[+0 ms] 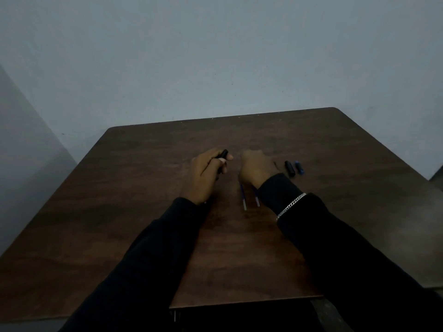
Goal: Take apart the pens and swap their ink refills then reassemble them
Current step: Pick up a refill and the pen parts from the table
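A dark brown worktop (143, 188) is seen against a pale grey wall (215, 56); lighting is dim. Both arms are covered by black sleeves (143, 259), and a silver chain bracelet (290, 204) is worn over the right cuff.

Left hand (206, 173), left of frame centre: fingers are curled closed around a black pen barrel (223, 155), whose end projects above the knuckles toward the upper right.

Right hand (256, 167), at frame centre: fingers are curled downward, back of hand toward the camera. Two thin ink refills (243, 197) with bluish shafts are seen emerging below it, angled toward the lower edge of the frame, side by side but apart. Whether they are gripped or merely lie under the hand cannot be told.

To the right of the right hand, a black cap piece (289, 168) and a blue cap piece (299, 167) are laid on the worktop, just beside each other.
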{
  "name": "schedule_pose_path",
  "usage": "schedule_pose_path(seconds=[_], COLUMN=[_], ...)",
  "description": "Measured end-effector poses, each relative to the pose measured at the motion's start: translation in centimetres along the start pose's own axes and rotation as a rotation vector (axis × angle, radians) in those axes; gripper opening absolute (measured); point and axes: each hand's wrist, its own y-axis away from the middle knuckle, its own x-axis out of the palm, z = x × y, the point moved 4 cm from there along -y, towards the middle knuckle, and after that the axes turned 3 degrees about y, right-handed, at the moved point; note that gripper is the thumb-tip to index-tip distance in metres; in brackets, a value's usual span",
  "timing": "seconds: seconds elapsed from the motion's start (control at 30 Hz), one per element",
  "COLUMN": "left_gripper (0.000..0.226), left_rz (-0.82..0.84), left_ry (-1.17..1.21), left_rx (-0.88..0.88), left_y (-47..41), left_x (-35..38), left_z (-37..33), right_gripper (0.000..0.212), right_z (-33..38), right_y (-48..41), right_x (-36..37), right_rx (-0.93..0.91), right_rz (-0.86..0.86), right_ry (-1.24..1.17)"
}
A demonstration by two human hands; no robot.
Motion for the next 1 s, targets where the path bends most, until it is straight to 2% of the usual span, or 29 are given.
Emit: schedule_pose_path(seconds=[0.07,0.13,0.23,0.4,0.6,0.7,1.0], left_gripper=[0.029,0.030,0.031,0.032,0.028,0.027,0.026], left_rz=[-0.006,-0.017,-0.044,-0.059,0.005,0.020,0.036], left_ry=[0.012,0.035,0.065,0.098,0.042,0.035,0.017], left_rx=[-0.003,-0.012,-0.030,-0.045,-0.038,-0.052,-0.022], left_y=[0.0,0.1,0.3,0.2,0.2,0.2,-0.1], left_x=[-0.1,-0.2,-0.5,-0.9,-0.3,-0.3,-0.2], left_z=[-0.1,-0.1,0.0,0.4,0.5,0.5,0.7], right_gripper=[0.023,0.012,0.025,0.017,0.012,0.006,0.006], right_z=[-0.6,-1.8,-4.3,-6.6,-5.9,-5.6,-4.3], right_y=[-0.2,-0.7,-1.4,-1.8,-1.3,-0.9,-0.7], right_x=[0.0,-0.5,-2.2,-3.8,-4.9,-5.2,-4.9], right_rx=[0.013,0.027,0.005,-0.126,-0.316,-0.371,-0.481], right_rz=[0.055,0.090,0.022,-0.080,-0.163,-0.223,-0.264], right_ry=[-0.078,-0.250,-0.460,-0.971,-1.424,-1.524,-1.499])
